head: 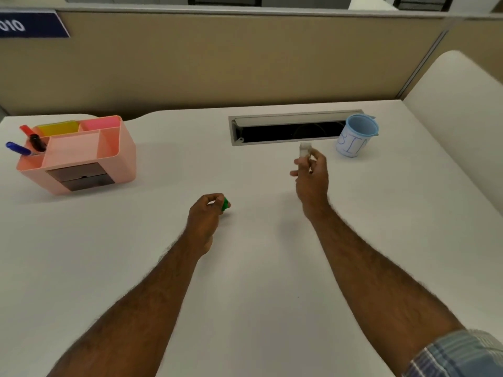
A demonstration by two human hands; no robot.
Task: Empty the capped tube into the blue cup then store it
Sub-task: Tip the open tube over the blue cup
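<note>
Right hand (311, 175) pinches the uncapped tube (305, 151) near the blue cup (356, 136); left hand (208, 212) grips the green cap (225, 204).

A single head-worn wide-angle camera is looking forward and down from the near edge, taking in the whole white table (245, 268) up to the far partition (217, 63).

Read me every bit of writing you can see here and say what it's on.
"010" in white on the blue sign, top left on the partition; its left edge is cut off, so more may precede it.
"BI" handwritten in blue on the blue cup; a further letter turns out of sight.
Nothing else carries readable text.
</note>
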